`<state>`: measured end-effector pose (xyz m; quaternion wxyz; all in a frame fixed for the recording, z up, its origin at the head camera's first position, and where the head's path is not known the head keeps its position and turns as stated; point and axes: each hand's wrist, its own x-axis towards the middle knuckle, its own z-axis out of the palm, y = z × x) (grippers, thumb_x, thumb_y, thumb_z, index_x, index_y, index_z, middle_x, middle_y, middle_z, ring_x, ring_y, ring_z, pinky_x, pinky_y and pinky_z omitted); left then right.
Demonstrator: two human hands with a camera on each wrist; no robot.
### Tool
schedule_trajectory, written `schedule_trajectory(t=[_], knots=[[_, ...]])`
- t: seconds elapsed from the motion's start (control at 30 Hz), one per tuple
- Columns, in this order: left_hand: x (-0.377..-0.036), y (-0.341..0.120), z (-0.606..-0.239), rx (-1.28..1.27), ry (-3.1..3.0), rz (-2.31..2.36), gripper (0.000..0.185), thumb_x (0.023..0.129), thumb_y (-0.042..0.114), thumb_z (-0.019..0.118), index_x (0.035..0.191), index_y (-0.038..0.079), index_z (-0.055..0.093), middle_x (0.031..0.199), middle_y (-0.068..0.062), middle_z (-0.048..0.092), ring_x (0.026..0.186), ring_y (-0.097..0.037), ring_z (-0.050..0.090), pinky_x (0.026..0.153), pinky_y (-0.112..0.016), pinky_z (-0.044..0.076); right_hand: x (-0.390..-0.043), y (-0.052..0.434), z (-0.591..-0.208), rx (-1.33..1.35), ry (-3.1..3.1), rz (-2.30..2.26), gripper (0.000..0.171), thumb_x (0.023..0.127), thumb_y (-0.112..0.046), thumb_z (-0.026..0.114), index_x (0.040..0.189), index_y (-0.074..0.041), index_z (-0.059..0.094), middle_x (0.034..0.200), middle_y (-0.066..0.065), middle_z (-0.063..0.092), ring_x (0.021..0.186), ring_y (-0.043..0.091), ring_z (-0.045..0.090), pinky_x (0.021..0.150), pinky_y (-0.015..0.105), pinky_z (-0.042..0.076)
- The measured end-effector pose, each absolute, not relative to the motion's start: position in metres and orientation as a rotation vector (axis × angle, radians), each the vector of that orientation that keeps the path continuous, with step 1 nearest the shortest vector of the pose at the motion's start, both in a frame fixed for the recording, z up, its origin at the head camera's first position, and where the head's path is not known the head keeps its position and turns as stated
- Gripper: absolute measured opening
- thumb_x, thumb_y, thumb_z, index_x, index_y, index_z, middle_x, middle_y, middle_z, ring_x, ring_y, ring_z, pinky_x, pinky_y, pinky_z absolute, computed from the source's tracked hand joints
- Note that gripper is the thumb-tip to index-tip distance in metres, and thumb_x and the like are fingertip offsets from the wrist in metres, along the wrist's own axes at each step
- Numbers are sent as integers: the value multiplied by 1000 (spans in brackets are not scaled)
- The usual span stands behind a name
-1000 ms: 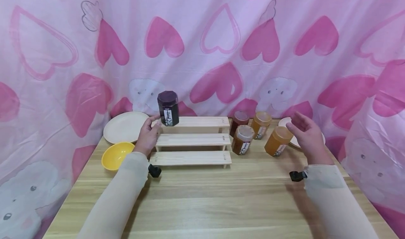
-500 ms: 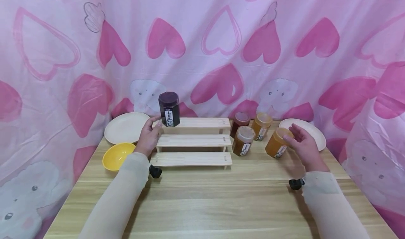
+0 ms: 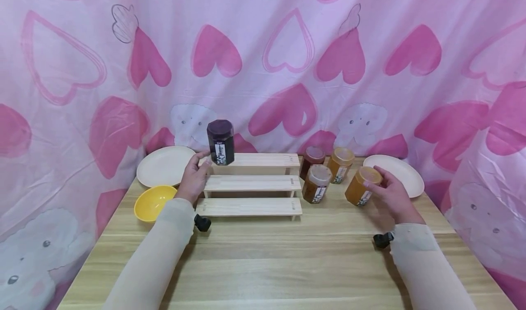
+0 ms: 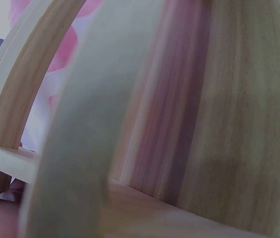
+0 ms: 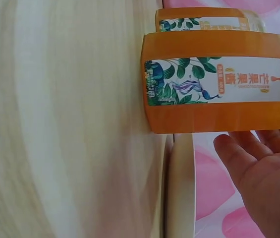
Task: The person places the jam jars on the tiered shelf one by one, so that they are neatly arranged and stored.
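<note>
Amber jar (image 3: 357, 192), upright, is flanked at right by the uncurled right hand (image 3: 396, 199); whether the left hand (image 3: 194, 178) grips is unclear.

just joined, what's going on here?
Someone is handling jars barehanded. Their left hand is at the dark jar, which looks to be on the wooden stand's top step. Their right hand is around the side of an orange jar on the table; can't tell if either grip is firm. Red, brown and yellow jars stand between stand and orange jar.
</note>
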<state>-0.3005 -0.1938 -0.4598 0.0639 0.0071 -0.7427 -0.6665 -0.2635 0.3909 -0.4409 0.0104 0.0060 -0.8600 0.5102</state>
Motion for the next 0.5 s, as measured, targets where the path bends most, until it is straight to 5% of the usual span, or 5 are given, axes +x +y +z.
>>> schedule_trajectory(t=[0.13,0.37,0.5], knots=[[-300,-193,-460,9,-2212,-2027,43,114,32,47,154,19,47,107,-4,51,71,-8,45,65,-22,42,-263,391,-443,41,-2675,1601,88,103,-32,71,167,-3,19,159,23,41,116,-8,47,91,6,44],[-301,-193,-460,11,-2210,-2025,41,113,32,48,153,20,48,97,1,50,67,-7,43,64,-21,41,-262,390,-445,114,-2596,1663,79,101,-23,74,162,0,30,129,-16,55,113,-8,55,91,9,49],[-301,-194,-459,3,-2223,-2042,43,114,32,48,155,20,46,89,-1,46,66,-8,43,63,-22,41,-261,391,-446,111,-2579,1654,74,101,-22,75,159,0,35,123,-22,57,111,-7,57,90,9,49]])
